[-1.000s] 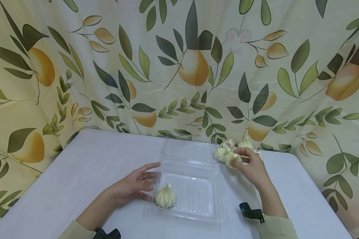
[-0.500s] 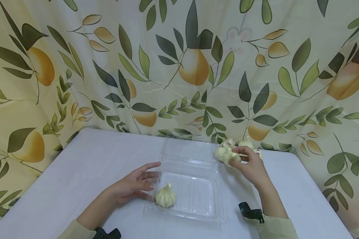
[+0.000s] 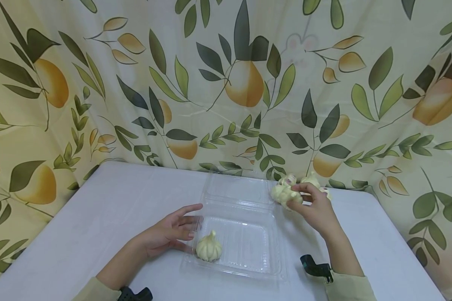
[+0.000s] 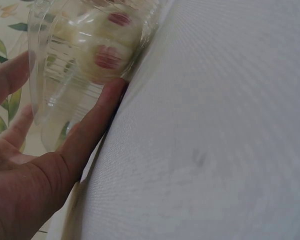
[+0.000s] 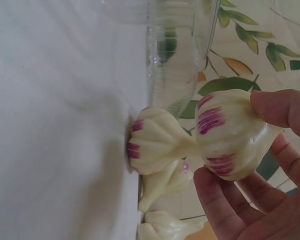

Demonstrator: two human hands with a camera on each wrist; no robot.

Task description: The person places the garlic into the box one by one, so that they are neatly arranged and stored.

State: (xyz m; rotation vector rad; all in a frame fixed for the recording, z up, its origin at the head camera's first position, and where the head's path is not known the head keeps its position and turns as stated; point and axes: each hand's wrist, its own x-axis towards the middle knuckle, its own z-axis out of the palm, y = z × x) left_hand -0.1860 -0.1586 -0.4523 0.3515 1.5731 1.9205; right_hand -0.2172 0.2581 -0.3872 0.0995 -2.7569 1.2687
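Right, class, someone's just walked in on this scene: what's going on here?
A person's right hand holds a garlic bulb up off the white table, close to the other bulbs. The left hand touches the left side of an open clear plastic container, where a single bulb sits at the left.

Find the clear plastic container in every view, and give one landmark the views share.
Head: clear plastic container, lower centre, by the left hand.
Left wrist: container, upper left.
Right wrist: container, top, right of centre.
Shared landmark: the leaf-patterned cloth behind.
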